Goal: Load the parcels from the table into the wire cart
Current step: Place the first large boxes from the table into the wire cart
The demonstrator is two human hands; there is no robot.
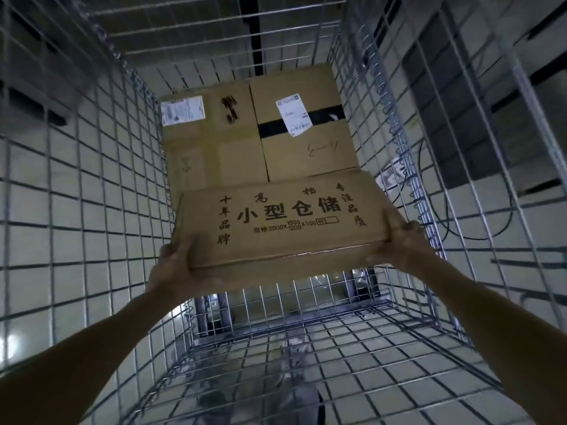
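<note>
Nearest: mesh floor of the silver wire-grid cart [306, 348], seen between two bare forearms. Above it, inside the cart walls and clear of the floor: flat brown cardboard parcel with black printed characters [285, 222], slightly tilted. Gripped at both near corners: left hand [179, 265] curled round the near-left corner, right hand [399, 243] wrapped round the near-right one. Far edge close to the cartons behind; contact there impossible to tell. Beyond, side by side against the far wall: left brown cardboard carton [211, 142] with a white label [183, 109] and black scrawl, and right brown cardboard carton [306, 148] with a white label over a black tape band [328, 118]. Risks, as judged:
- Slip and drop onto the mesh, from corner-only grip plus tilt.
- Snag of the far edge on the cartons or side wire, if pushed in skewed.
- Pinched knuckles against the right wall on set-down, given how close that hand sits to it.

Count: parcels 3 (1 in hand, 2 loaded), hands 2, carts 1, white labels 2. Table not in view.
</note>
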